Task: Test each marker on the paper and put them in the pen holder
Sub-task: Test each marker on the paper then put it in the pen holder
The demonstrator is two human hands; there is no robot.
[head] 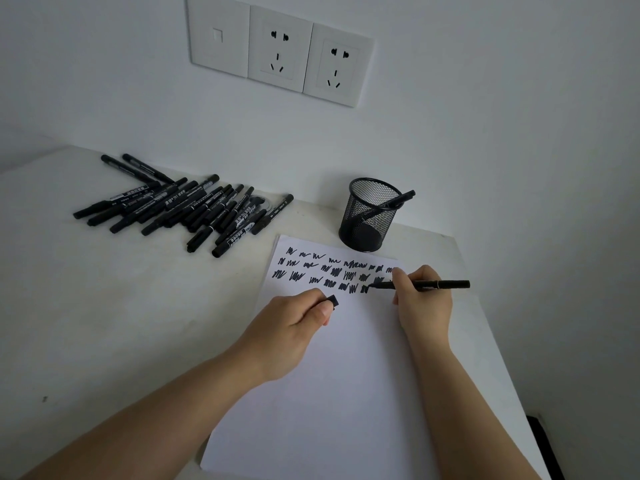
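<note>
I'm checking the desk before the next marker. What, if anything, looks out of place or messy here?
Nothing is spilled or damaged. The untested markers lie in a loose, crisscrossed heap rather than in a row, and the one marker in the pen holder leans out over its rim. The paper lies flat.

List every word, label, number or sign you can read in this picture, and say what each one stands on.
No text here can be read for certain.
Pile of markers: white printed labels on the barrels, too small and blurred to read.
Marker in the right hand: a small label, unreadable.
Paper: only black test scribbles, no words.
Wall sockets: no lettering visible.
</note>
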